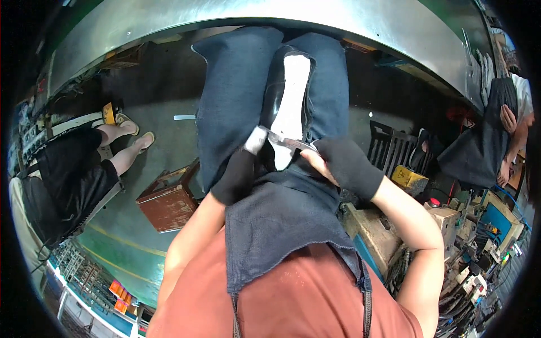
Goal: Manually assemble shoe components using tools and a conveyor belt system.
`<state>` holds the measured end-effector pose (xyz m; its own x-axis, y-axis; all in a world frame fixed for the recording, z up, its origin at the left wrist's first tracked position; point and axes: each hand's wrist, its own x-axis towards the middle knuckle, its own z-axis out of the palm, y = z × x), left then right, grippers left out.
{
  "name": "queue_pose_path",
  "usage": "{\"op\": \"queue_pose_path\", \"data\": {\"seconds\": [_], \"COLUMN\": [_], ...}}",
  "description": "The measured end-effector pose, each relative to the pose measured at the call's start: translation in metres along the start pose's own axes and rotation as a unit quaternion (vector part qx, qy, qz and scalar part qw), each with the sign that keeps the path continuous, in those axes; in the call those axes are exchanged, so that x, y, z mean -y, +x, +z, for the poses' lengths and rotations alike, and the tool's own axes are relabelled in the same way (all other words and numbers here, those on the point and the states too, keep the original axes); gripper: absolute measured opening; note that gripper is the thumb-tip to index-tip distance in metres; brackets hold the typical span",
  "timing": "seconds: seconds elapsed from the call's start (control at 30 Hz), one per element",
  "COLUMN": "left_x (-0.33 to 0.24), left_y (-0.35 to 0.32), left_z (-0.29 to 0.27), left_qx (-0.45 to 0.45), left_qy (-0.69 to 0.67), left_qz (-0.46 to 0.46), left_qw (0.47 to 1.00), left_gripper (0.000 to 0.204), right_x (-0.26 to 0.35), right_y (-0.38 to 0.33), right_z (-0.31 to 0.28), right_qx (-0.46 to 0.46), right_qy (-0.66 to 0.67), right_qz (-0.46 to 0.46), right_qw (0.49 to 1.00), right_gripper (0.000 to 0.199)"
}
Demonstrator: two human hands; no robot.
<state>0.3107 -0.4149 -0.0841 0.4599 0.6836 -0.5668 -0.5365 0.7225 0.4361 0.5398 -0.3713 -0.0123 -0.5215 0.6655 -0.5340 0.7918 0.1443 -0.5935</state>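
Shoe (276, 101), black with a white sole (293, 93), sits between the dark-clothed legs (232, 93) at upper centre, its long axis running nearly up and down the frame.

Most of the shoe lies above the grip, toward the top of the picture; a metal tool (290, 142) crosses the sole's lower part at a slant, its right end lower. The right hand (346, 164), in a black glove, has its fingers closed on the tool's right end; the left hand (238, 172), also gloved, has a white-wrapped fingertip by its left end, though whether it clamps there I cannot tell. The hands flank the sole, neither plainly nearer.
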Motion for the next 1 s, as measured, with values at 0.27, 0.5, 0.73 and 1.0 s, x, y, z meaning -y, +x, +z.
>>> {"op": "queue_pose_path", "data": {"seconds": [0.27,0.5,0.73,1.0], "left_x": [0.043,0.029,-0.004,0.038], "left_y": [0.05,0.054,0.011,0.028], "left_z": [-0.025,-0.033,-0.002,-0.016], "left_qx": [-0.165,-0.126,0.073,-0.114], "left_qy": [0.195,0.407,0.119,0.33], "left_qz": [0.162,0.222,0.042,0.133], "left_qw": [0.953,0.877,0.989,0.928], "left_gripper": [0.042,0.021,0.049,0.058], "right_x": [0.003,0.076,0.008,0.003], "right_y": [-0.002,0.007,0.014,-0.014], "right_z": [-0.07,-0.082,-0.038,-0.027], "right_qx": [0.114,-0.051,0.04,0.021], "right_qy": [0.06,0.141,0.084,0.096], "right_qz": [-0.01,-0.234,0.022,0.064], "right_qw": [0.992,0.961,0.995,0.993], "right_gripper": [0.049,0.032,0.043,0.04]}}
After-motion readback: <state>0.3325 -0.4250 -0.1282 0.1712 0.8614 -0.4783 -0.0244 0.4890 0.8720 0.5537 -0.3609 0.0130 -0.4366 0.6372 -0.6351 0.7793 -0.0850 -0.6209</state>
